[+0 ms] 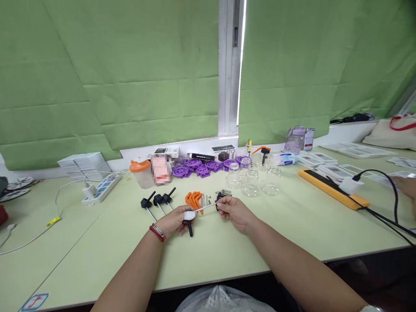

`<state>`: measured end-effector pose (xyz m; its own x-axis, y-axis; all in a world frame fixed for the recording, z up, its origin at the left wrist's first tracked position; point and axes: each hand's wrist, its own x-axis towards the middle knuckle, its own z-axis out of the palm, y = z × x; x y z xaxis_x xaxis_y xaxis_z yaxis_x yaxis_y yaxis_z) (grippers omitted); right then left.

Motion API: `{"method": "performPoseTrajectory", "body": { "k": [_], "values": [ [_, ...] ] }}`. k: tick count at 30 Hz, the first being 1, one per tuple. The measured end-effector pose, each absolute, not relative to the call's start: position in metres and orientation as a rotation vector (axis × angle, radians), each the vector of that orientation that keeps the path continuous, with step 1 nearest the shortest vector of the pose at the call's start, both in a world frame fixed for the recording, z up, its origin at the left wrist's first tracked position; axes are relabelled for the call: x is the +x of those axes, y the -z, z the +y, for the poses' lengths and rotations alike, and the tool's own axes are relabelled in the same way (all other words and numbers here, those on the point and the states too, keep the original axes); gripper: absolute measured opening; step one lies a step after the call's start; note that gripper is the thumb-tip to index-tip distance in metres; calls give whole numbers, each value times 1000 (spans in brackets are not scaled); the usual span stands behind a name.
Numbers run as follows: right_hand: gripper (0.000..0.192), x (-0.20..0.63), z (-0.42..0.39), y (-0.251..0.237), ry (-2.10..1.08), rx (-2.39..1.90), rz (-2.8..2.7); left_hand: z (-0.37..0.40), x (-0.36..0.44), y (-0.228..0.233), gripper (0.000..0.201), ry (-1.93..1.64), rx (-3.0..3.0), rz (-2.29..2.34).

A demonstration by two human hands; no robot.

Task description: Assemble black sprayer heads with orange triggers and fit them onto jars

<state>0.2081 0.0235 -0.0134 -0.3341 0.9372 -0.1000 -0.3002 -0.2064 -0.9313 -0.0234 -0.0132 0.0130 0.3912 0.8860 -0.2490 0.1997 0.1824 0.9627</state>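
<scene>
Near the middle of the pale green table [292, 234], I see my left hand [177, 222] pinching a thin metal rod with a black handle [205, 207], while my right hand [234, 212] pinches its far end, just near the orange plastic pieces [194, 199].

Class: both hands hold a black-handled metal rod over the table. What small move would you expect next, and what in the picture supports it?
Probably the right hand pushes the small black piece further along the metal rod. The left hand grips the rod at its black handle, and the right pinches the piece at the rod's free end.
</scene>
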Motion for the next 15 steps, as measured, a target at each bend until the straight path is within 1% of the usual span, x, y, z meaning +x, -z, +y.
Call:
{"method": "performPoseTrajectory", "body": {
  "k": [5, 10, 15],
  "values": [
    [28, 208, 23, 12, -1681, -919, -1105, -14, -23, -15, 26, -635, 1353, 1173],
    [25, 209, 23, 9, -1603, -1007, -1137, -12, -24, -14, 29, -625, 1377, 1200],
    [23, 211, 24, 10, -1603, -1065, -1188, -10, -25, -12, 30, -607, 1387, 1198]
  ]
}}
